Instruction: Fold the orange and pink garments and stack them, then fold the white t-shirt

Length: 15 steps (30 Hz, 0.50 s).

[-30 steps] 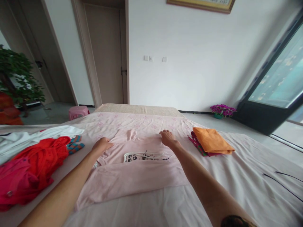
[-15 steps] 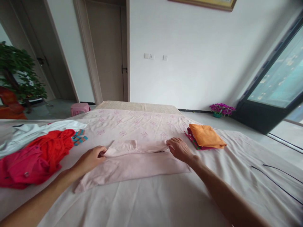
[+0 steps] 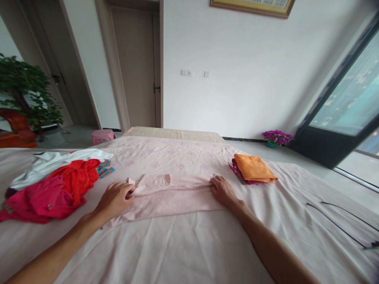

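Folded pale pink fabric garment (image 3: 177,204), middle of a pale flower-print sheet (image 3: 195,156)

So the left hand (image 3: 117,197) pinches its left end, fingers narrow. Right hand (image 3: 222,191) has bent fingers on the other end, can't tell if gripping tbh. Crumpled red clothes (image 3: 77,182) toward the sheet's left edge, folded orange cloth (image 3: 256,169) nearer the right.

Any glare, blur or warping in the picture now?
Head view, middle: soft, even light, no harsh glare on the pale pink fabric garment; head view, right edge: wide-angle distortion, the dark-framed glass door leaning steeply; head view, top: writing in the gold-framed picture too blurred to read.
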Tool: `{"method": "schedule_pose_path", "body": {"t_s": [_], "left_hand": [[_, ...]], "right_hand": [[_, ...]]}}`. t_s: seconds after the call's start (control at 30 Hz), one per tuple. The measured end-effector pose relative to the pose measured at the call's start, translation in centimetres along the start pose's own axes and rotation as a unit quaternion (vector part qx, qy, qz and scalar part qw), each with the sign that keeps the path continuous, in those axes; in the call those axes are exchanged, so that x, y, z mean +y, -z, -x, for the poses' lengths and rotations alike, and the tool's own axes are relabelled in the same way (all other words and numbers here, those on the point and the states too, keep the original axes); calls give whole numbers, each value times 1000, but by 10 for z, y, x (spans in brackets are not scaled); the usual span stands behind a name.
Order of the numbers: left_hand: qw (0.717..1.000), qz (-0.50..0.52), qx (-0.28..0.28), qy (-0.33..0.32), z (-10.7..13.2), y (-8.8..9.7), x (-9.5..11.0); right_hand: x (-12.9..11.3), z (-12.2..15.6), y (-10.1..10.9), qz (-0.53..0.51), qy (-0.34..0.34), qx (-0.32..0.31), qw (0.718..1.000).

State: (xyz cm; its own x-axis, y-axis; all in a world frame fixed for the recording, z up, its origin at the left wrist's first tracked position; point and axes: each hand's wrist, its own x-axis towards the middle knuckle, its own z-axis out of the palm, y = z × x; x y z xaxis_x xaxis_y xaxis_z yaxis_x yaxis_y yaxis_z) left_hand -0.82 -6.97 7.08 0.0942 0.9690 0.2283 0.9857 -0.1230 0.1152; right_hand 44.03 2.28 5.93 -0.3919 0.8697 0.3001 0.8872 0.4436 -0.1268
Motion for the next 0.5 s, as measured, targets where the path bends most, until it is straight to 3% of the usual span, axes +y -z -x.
{"method": "schedule_pose_path", "body": {"t_s": [0.13, 0.3, 0.5], "left_hand": [[999, -47, 7, 4, 2, 5, 10], [995, -51, -32, 81, -21, 16, 31], [967, 144, -63, 200, -50, 11, 46]], "right_hand": [[0, 3, -10, 12, -16, 5, 1000], [1, 4, -10, 20, -9, 15, 1000], [4, 8, -11, 12, -10, 18, 1000]]}}
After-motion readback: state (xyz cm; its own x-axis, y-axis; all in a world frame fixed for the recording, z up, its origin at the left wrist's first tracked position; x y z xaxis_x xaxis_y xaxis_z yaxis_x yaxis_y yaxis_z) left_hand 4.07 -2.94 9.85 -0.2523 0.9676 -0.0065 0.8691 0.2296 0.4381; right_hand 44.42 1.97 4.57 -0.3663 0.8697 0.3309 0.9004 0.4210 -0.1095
